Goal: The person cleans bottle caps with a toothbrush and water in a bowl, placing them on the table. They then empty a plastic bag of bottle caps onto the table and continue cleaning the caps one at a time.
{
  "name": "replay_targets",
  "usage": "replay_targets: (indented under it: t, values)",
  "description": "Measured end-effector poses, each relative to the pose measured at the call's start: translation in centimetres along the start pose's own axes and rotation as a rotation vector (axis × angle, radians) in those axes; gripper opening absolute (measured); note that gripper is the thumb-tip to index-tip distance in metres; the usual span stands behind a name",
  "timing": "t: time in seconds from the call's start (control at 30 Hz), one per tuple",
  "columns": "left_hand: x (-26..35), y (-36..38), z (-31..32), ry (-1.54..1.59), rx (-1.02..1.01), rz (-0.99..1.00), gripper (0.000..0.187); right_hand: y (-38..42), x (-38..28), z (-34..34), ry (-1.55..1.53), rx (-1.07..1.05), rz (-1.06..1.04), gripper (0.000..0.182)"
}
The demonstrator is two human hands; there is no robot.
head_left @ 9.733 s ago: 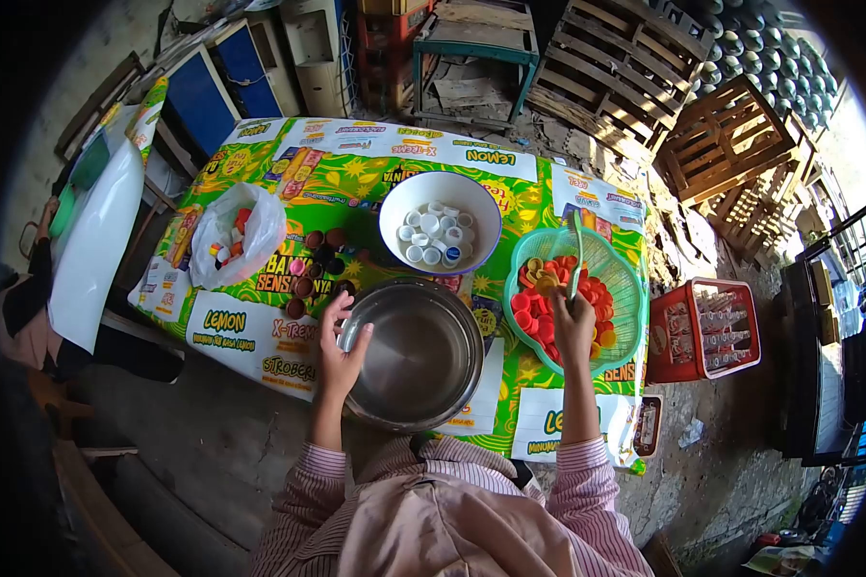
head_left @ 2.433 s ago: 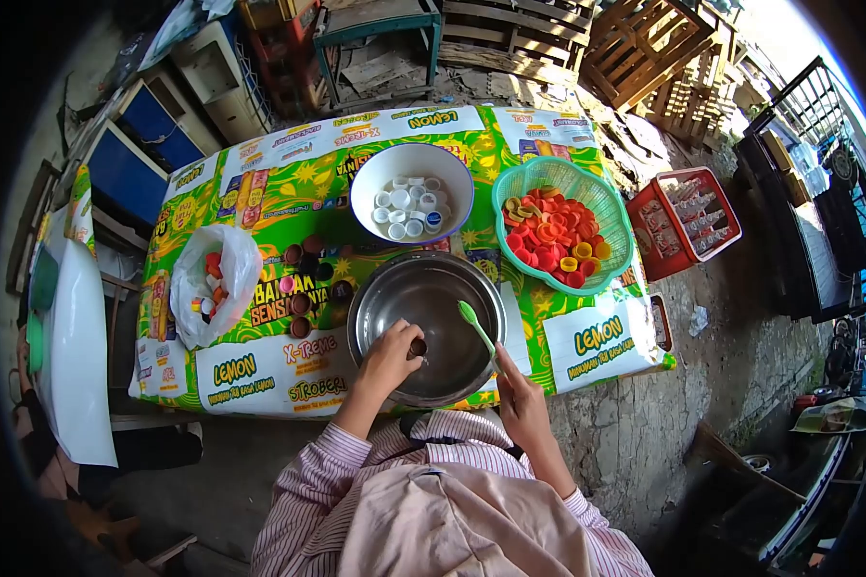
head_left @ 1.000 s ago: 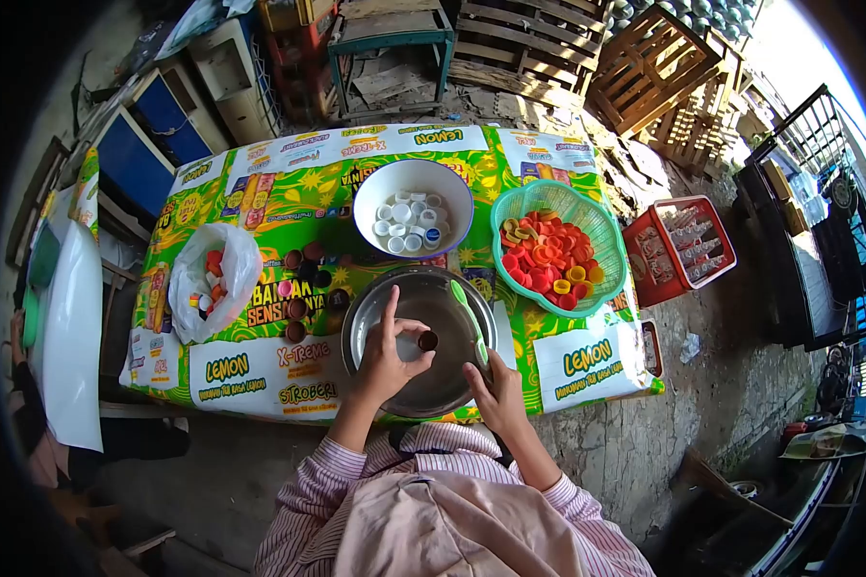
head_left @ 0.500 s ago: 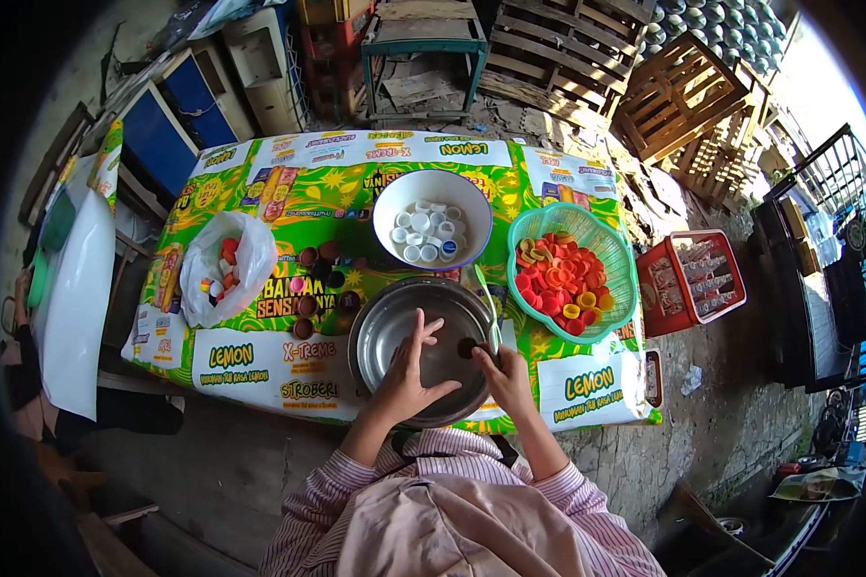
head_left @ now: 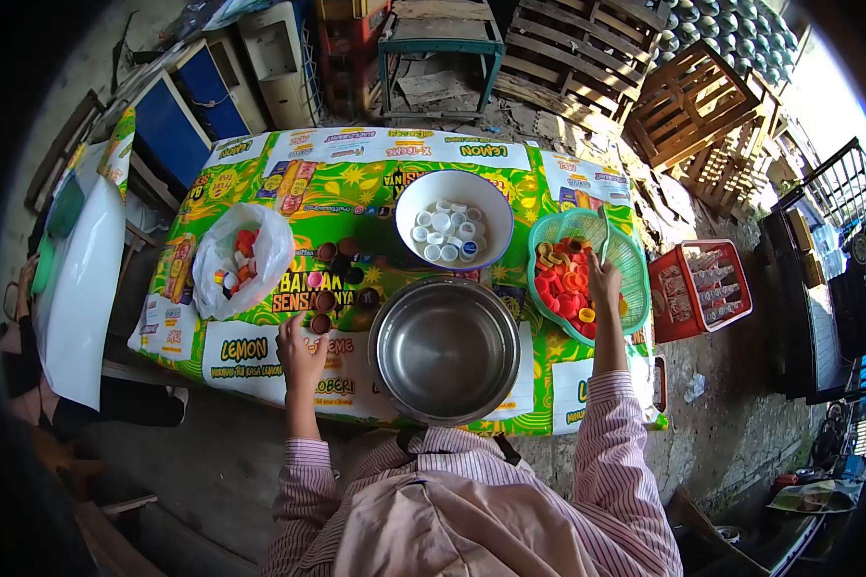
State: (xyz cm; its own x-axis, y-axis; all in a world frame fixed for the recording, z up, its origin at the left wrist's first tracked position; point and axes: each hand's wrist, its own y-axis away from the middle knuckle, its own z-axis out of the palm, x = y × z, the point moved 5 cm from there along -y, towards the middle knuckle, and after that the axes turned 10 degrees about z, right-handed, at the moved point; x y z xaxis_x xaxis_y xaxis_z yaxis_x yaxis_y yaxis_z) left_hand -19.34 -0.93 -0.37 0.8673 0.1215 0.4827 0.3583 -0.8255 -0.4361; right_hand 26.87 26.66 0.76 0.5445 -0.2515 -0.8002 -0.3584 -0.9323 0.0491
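My left hand [head_left: 301, 354] is at the near edge of a group of brown bottle caps [head_left: 324, 301], fingers apart, beside the closest cap. My right hand [head_left: 604, 286] is over the green plastic basket [head_left: 635, 260], its fingers closed round a slim pale-green toothbrush [head_left: 605, 231] that points away from me. Red, yellow and brown caps [head_left: 570, 279] lie heaped in that basket. Between my hands stands a steel bowl [head_left: 445, 351] with nothing visible inside. Behind it a white enamel bowl [head_left: 453, 192] holds white caps [head_left: 449, 231].
On the left a white plastic bag [head_left: 271, 245] holds red, orange and white caps. A patterned plastic cloth [head_left: 250, 351] covers the table. A red crate [head_left: 678, 288] stands right of the table; wooden pallets [head_left: 693, 96] lean behind. Another person's arm [head_left: 26, 308] shows at far left.
My hands have left the steel bowl: the left moved to the brown caps, the right to the basket with the toothbrush. The brown cap is no longer visible at my right fingertips.
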Motion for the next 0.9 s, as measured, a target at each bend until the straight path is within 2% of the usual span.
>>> replay_targets:
  t: [0.03, 0.1, 0.17, 0.23, 0.3, 0.33, 0.43, 0.5, 0.57, 0.63, 0.7, 0.77, 0.8, 0.83, 0.9]
  values:
    - [-0.8, 0.2, 0.3, -0.039, -0.061, -0.029, 0.050, 1.6, -0.6, 0.0, 0.057, 0.144, -0.164, 0.040]
    - [-2.1, 0.7, 0.9, -0.081, -0.114, -0.068, 0.047, 7.0, -2.4, -0.2, -0.036, 0.129, -0.125, 0.027]
    - [-2.6, 0.9, 1.6, -0.050, -0.217, -0.117, 0.043, 11.1, -1.3, 1.0, -0.331, 0.051, -0.172, 0.018]
    - [-2.6, 0.8, 1.9, -0.081, -0.186, -0.064, 0.042, 16.3, -3.5, 1.3, -0.375, -0.084, -0.209, 0.011]
    - [-2.3, 0.3, 2.0, -0.098, -0.091, -0.014, 0.039, 20.1, -4.7, 1.7, -0.288, -0.166, -0.205, 0.011]
    - [-2.2, 0.1, 2.2, -0.128, -0.112, 0.012, 0.034, 21.6, -5.1, 2.0, -0.222, -0.204, -0.229, 0.012]
    - [-3.0, 0.0, 2.7, -0.118, -0.138, 0.043, 0.029, 24.7, -6.0, 3.2, -0.193, -0.338, -0.235, 0.012]
    - [-2.2, -0.3, 2.1, -0.069, -0.069, 0.117, 0.028, 25.8, -6.2, 3.6, -0.207, -0.338, -0.241, 0.012]
    - [-1.2, -0.6, 1.0, 0.206, -0.013, -0.073, 0.028, 26.3, -6.2, 4.0, -0.218, -0.338, -0.243, 0.013]
    - [1.6, -1.4, -0.3, 0.230, -0.004, -0.035, 0.034, 26.5, -5.8, 4.2, -0.290, -0.336, -0.212, 0.013]
    - [5.7, -2.2, -1.1, 0.497, -0.006, 0.019, 0.043, 26.3, -5.7, 3.7, -0.292, -0.304, -0.195, 0.013]
    - [9.1, -2.6, 0.1, 0.532, -0.210, 0.157, 0.049, 26.0, -5.6, 2.9, -0.291, -0.273, -0.180, 0.013]
    - [10.6, -2.6, 1.2, 0.459, -0.266, 0.308, 0.052, 25.8, -5.7, 2.2, -0.278, -0.241, -0.194, 0.013]
    - [12.0, -2.5, 2.4, 0.396, -0.319, 0.446, 0.063, 25.5, -5.6, 1.5, -0.266, -0.208, -0.208, 0.013]
    - [13.6, -2.3, 4.9, 0.399, -0.498, 0.484, 0.080, 25.0, -4.9, 0.6, -0.252, -0.202, -0.198, 0.014]
